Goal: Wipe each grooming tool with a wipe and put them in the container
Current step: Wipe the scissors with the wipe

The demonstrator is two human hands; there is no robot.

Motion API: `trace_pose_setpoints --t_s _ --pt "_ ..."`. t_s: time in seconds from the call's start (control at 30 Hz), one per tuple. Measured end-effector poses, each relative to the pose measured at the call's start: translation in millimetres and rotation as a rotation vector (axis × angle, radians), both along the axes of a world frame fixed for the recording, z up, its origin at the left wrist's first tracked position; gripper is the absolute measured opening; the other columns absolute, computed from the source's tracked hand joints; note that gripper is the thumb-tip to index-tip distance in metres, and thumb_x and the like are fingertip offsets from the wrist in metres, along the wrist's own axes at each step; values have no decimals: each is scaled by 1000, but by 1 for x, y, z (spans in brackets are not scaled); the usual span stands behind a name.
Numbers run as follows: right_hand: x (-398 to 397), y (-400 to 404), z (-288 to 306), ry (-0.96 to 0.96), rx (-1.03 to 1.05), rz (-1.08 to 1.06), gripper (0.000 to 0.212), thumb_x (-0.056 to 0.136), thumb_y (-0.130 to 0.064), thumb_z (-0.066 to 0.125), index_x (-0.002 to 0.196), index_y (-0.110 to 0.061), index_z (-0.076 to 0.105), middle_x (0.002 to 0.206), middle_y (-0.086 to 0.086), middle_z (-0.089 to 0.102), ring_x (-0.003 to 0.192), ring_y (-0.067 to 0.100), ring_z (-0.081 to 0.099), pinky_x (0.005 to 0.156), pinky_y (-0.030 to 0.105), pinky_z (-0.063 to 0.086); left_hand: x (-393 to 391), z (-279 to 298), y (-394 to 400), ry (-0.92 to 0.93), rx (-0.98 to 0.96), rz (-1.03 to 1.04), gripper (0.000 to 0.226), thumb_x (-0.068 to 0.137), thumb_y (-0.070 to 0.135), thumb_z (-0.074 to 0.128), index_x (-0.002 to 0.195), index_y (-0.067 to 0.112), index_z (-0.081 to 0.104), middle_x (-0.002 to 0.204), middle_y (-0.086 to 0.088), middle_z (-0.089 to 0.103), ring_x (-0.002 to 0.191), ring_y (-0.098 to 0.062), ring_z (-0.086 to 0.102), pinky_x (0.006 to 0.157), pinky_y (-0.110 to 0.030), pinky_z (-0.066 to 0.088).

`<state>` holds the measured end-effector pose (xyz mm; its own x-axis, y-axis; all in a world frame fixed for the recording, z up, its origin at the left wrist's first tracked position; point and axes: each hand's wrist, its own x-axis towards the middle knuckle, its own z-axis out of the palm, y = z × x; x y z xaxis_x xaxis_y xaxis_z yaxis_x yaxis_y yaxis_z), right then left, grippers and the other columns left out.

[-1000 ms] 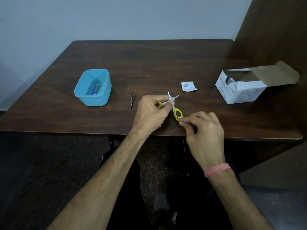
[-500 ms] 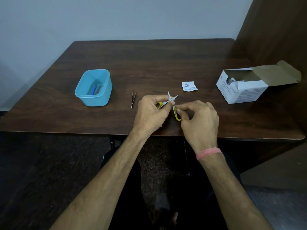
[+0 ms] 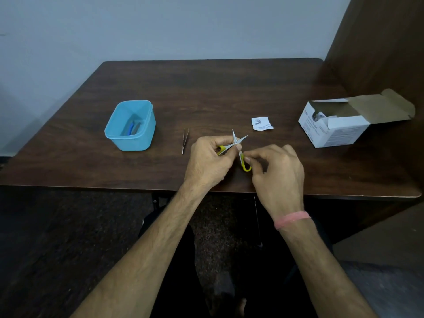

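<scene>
A dark brown wood-grain counter (image 3: 206, 88) fills the middle of the frame, set against a pale blue-grey wall across the top and a brown wooden panel at the upper right; dark speckled floor shows below its near edge. At centre, small yellow-handled scissors (image 3: 238, 148) are held above the counter with blades spread. The left hand (image 3: 207, 161) has its grip clamped on one yellow handle, and the right hand (image 3: 278, 173) pinches the other shank between thumb and fingertips; whether a wipe sits in that pinch cannot be told. Left of the hands, tweezers (image 3: 185, 140) lie on the counter. Further left stands the light blue container (image 3: 130, 126) with a blue-handled tool inside. A torn white sachet (image 3: 261, 123) lies right of centre, and an open white cardboard box (image 3: 339, 125) sits at the right.
</scene>
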<state>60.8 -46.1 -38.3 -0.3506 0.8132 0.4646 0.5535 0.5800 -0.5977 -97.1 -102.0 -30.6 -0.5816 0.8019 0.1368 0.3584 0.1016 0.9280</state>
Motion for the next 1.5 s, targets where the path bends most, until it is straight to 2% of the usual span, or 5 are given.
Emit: trace_pose_setpoints --t_s 0.2,0.33,0.57,1.3,1.5 --pt "22 13 -2 -27 14 70 9 93 -22 86 96 -31 86 95 -14 78 86 16 55 76 34 49 1 2 0 -8 -12 5 14 104 25 81 115 23 88 54 18 64 36 0 48 39 -17 38" --pt "-3 36 11 108 69 141 5 97 -23 84 100 -27 85 97 -16 80 80 5 48 75 20 44 3 6 -2 2 -13 -19 17 106 23 79 121 22 87 53 25 63 37 4 52 38 -14 38" --pt "-14 50 4 -4 235 261 25 97 -5 76 110 -24 87 103 -9 77 98 21 67 83 42 59 3 9 -4 -4 -15 -42 20 108 21 77 126 19 85 54 28 63 44 10 57 46 -5 38" --pt "-12 43 8 53 203 148 23 97 -6 76 109 -23 87 103 -8 77 93 16 71 83 41 61 0 7 -5 0 -12 -64 19 106 22 78 123 26 87 52 20 62 36 -1 48 40 -16 39" --pt "-11 44 8 114 149 180 21 97 -5 78 108 -21 86 103 -7 77 95 18 75 84 47 62 -3 3 -5 -35 -4 -113 26 98 14 86 119 29 86 82 18 79 45 0 51 47 -16 44"
